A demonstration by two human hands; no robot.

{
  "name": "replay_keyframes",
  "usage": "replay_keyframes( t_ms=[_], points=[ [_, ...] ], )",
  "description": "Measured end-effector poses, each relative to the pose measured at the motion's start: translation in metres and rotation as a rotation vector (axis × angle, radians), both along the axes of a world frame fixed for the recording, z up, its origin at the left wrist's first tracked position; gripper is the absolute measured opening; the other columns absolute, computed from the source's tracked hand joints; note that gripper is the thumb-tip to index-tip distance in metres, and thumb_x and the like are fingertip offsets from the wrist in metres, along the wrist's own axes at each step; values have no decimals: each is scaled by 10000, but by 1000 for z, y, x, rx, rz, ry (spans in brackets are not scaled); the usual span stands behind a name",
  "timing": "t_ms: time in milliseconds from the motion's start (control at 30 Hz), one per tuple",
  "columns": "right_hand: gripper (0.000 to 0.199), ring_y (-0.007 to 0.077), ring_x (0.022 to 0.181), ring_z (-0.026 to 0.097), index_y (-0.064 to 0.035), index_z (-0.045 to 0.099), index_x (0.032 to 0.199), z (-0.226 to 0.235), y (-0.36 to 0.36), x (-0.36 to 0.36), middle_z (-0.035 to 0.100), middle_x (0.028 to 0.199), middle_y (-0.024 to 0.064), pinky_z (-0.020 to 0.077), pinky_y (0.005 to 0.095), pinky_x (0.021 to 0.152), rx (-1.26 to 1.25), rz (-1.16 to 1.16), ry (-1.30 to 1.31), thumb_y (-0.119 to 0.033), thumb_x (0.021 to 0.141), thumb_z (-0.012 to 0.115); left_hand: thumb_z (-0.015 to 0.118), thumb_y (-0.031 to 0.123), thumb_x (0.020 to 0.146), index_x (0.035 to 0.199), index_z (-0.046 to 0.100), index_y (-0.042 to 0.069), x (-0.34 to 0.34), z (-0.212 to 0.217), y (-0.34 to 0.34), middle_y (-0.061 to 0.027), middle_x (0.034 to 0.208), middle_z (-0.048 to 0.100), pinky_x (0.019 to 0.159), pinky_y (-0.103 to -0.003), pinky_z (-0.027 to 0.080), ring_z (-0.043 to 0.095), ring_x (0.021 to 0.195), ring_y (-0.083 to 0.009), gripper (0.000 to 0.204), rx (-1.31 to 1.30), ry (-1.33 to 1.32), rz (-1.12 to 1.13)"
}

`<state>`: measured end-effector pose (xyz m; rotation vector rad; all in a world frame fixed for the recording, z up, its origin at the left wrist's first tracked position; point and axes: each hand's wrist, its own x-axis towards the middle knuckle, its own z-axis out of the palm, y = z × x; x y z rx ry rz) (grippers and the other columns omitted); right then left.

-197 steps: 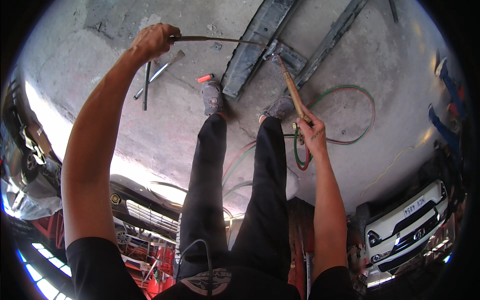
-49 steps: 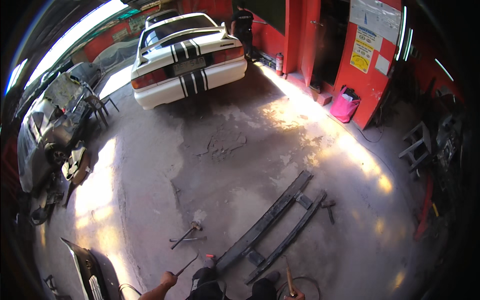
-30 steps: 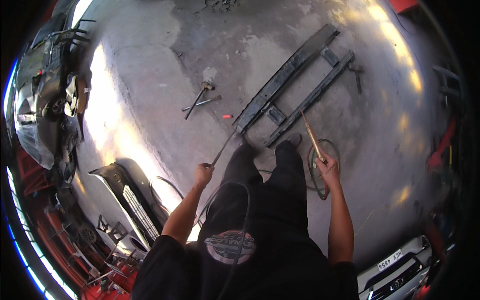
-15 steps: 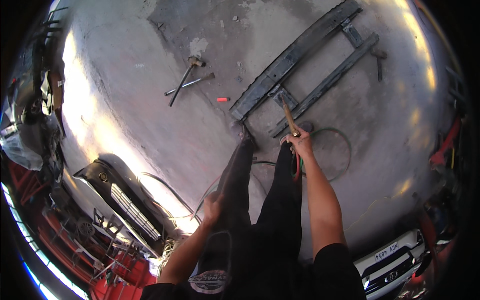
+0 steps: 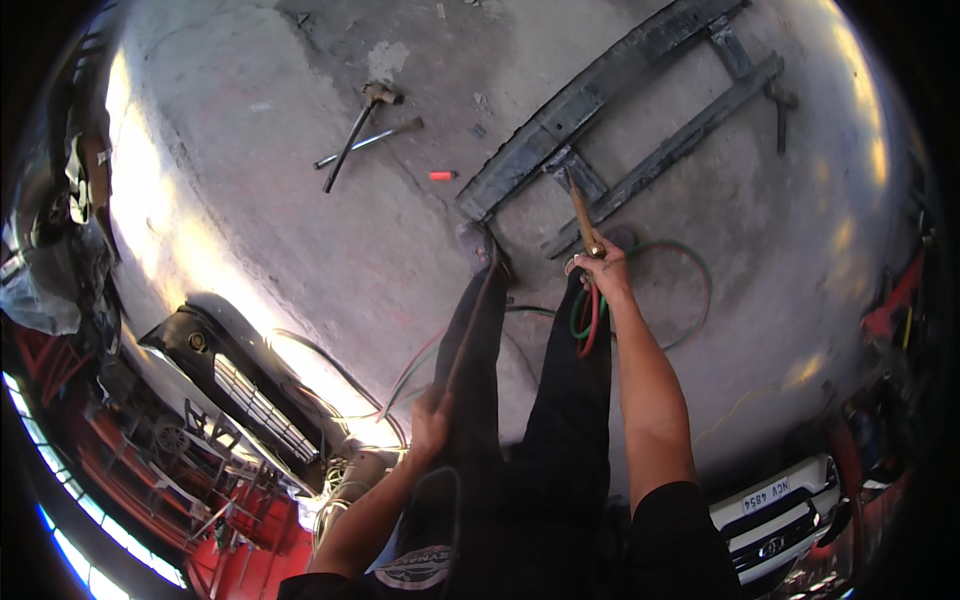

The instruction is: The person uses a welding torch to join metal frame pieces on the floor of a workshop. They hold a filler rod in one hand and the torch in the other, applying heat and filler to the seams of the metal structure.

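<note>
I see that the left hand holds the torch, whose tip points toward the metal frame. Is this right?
Not quite: the head view shows the torch in the right hand. Its tip does point toward the metal frame.

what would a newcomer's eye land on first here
First, the dark metal frame lying on the concrete floor ahead, with the brass torch, held in the right grip, pointing toward its nearer cross-piece. Then the small red object left of the frame, and the front of a white car at lower right.
</note>
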<state>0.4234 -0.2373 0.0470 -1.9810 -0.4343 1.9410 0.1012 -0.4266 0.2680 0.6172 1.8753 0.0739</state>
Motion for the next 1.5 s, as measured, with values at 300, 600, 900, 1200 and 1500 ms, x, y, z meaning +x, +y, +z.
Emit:
replay_keyframes(
  t_ms=[300, 600, 900, 1200, 1500],
  points=[
    [717, 153, 515, 598, -94, 536, 1525, -4, -19, 6, 639, 753, 50, 486, 311, 435, 80, 12, 1, 58, 846, 711, 627, 234, 995, 1169, 690, -80, 8, -10, -21, -270, 1053, 731, 876, -440, 522, 703, 987, -366, 365, 24, -3, 56],
    [695, 108, 546, 589, -95, 556, 1519, 86, -27, 44, 643, 834, 26, 496, 276, 459, 165, -75, -73, 43, 858, 719, 630, 284, 996, 1197, 689, -92, 12, -7, -14, -284, 1083, 738, 923, -450, 529, 708, 1033, -408, 431, 71, 36, -59],
    [736, 128, 547, 593, -50, 512, 1543, 140, -9, 86, 641, 838, 36, 502, 301, 466, 195, 15, -100, 30, 850, 748, 631, 245, 991, 1192, 696, -69, 7, -32, -1, -295, 1088, 735, 916, -469, 540, 704, 1062, -462, 379, 126, 63, -112],
    [785, 152, 533, 608, -11, 405, 1592, -9, -19, 1, 671, 757, 73, 484, 304, 444, 64, 12, 7, 45, 872, 712, 635, 252, 993, 1156, 707, -63, 20, -37, -25, -310, 1068, 726, 896, -499, 532, 693, 1018, -485, 362, 105, 97, -77],
    [785, 153, 538, 624, -14, 390, 1600, -13, -19, -12, 707, 796, 92, 498, 300, 448, 67, 49, -30, 48, 880, 698, 635, 278, 999, 1182, 704, -68, 11, -41, -35, -305, 1091, 726, 917, -488, 534, 693, 1045, -478, 397, 37, 39, -20]
  ],
)
